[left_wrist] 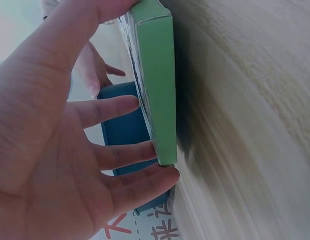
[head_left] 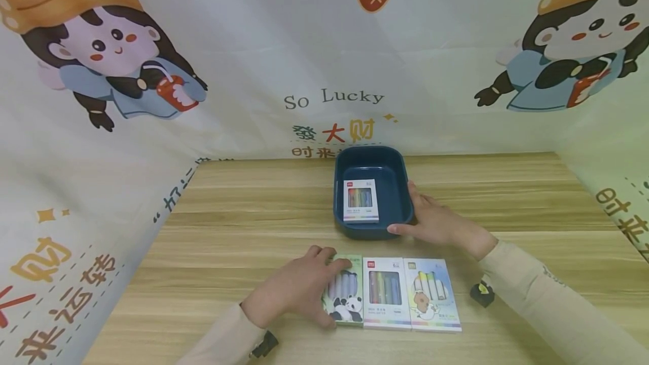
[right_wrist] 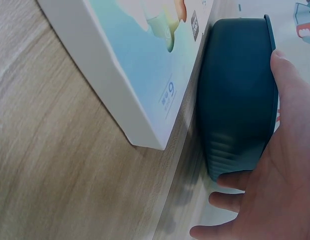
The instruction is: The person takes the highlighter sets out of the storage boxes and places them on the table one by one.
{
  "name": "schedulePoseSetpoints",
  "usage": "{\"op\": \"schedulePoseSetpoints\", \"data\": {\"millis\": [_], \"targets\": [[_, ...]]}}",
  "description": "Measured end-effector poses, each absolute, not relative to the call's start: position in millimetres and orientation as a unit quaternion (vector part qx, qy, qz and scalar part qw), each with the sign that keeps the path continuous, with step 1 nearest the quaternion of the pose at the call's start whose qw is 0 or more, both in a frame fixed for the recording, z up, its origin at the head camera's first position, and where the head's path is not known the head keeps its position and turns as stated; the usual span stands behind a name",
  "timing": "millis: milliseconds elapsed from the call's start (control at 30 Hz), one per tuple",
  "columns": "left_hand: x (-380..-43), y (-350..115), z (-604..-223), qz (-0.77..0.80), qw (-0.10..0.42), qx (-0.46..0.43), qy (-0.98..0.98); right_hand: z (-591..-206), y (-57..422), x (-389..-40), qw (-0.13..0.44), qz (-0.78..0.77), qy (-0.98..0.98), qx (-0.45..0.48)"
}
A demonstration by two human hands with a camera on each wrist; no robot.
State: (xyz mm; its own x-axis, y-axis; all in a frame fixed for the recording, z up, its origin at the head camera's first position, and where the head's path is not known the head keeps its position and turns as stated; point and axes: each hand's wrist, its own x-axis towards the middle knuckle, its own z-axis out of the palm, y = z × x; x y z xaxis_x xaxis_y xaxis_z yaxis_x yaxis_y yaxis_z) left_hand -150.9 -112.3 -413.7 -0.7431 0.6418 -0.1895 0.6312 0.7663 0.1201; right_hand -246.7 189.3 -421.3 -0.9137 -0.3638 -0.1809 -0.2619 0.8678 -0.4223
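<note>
My left hand (head_left: 299, 287) holds a green panda-print pen box (head_left: 351, 297) across its length, thumb at the near end and fingers at the far end. In the left wrist view the fingertips reach over the edge of the green box (left_wrist: 157, 85). Right beside it lie a white pen box (head_left: 387, 311) and a pale blue pen box (head_left: 440, 320). My right hand (head_left: 438, 221) touches the near right side of a dark blue bin (head_left: 372, 234), thumb on the rim and fingers extended along the wall. Another white pen box (head_left: 360, 214) lies inside the bin.
The wood-grain table (head_left: 243, 207) meets a printed white cloth backdrop (head_left: 253, 61) at the back and both sides. Small black objects sit at both wrists, including a black clip (head_left: 481, 294) under the right sleeve.
</note>
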Motion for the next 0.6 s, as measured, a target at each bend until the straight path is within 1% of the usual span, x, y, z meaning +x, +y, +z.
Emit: {"op": "schedulePoseSetpoints", "data": {"millis": [600], "targets": [[-151.3, -112.6, -418.1, 0.029, 0.116, 0.342, 0.932, -420.4, 189.1, -245.9, 0.126, -0.203, 0.956, -0.172]]}}
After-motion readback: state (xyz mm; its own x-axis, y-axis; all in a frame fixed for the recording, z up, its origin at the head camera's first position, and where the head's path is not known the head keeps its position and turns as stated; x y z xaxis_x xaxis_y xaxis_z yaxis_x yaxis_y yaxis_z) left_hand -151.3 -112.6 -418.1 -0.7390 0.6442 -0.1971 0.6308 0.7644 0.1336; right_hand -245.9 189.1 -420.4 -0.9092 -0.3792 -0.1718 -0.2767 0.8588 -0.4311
